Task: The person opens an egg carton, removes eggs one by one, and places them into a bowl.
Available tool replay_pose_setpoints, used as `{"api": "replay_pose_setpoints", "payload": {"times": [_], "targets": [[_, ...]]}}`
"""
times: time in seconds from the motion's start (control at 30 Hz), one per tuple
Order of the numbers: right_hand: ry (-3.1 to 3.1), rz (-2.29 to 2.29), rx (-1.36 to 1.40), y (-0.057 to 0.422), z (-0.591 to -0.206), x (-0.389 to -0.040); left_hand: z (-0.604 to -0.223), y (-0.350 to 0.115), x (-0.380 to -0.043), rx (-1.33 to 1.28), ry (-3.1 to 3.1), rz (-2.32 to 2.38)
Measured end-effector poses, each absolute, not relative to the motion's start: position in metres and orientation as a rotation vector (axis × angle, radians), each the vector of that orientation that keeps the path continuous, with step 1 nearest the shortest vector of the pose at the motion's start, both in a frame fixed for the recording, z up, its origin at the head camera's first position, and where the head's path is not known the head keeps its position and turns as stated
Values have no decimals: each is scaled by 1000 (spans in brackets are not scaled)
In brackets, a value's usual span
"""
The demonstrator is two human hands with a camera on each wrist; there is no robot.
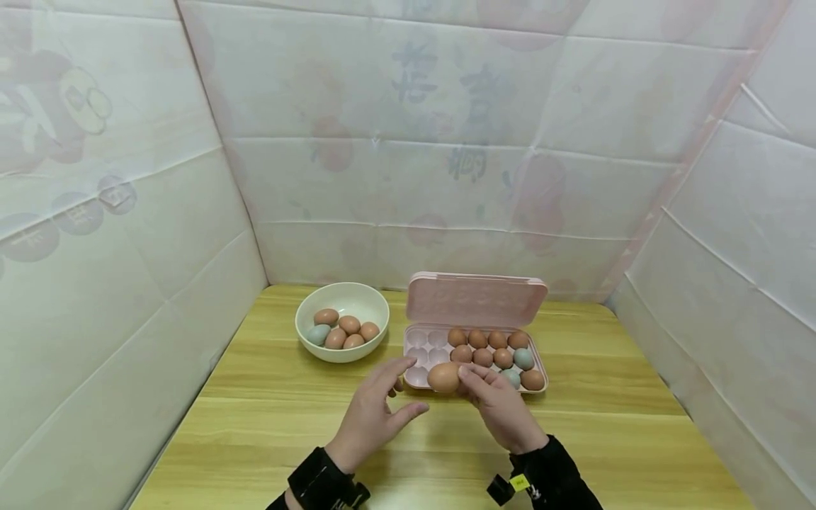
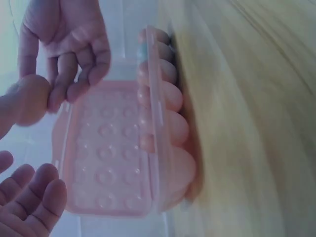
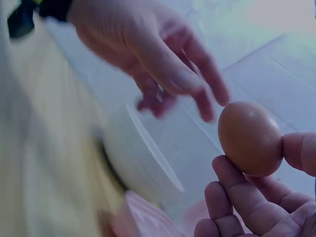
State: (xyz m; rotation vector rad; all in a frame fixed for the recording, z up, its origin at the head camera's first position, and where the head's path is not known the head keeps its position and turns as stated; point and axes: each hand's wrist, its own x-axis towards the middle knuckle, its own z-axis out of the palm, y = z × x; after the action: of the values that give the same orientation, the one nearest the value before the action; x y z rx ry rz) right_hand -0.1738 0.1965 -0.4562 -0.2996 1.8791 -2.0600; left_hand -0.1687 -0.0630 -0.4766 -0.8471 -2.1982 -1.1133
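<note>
My right hand [image 1: 500, 411] pinches a brown egg [image 1: 443, 378] between thumb and fingers, above the near edge of a pink egg carton [image 1: 477, 301]. In the right wrist view the same egg [image 3: 251, 138] rests against the fingers, with the thumb on its end. My left hand [image 1: 376, 411] hovers to the left, fingers spread and holding nothing; in the head view a gap separates it from the egg. The carton's lid stands up. Brown eggs [image 1: 482, 358] and a few bluish ones [image 1: 523, 359] sit in its right columns, while its left cups [image 1: 417, 338] show no eggs.
A cream bowl [image 1: 342, 290] with several brown eggs and one bluish egg stands left of the carton. Both are on a wood-grain table [image 1: 255, 418]. Pale printed sheets [image 1: 382, 184] rise behind the table and at both sides.
</note>
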Motion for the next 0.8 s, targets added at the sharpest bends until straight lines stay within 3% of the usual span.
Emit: {"api": "replay_pose_setpoints", "payload": {"times": [0.8], "targets": [[1562, -2038, -444, 182, -475, -165, -471, -50, -164, -1042, -2152, -1102]]}}
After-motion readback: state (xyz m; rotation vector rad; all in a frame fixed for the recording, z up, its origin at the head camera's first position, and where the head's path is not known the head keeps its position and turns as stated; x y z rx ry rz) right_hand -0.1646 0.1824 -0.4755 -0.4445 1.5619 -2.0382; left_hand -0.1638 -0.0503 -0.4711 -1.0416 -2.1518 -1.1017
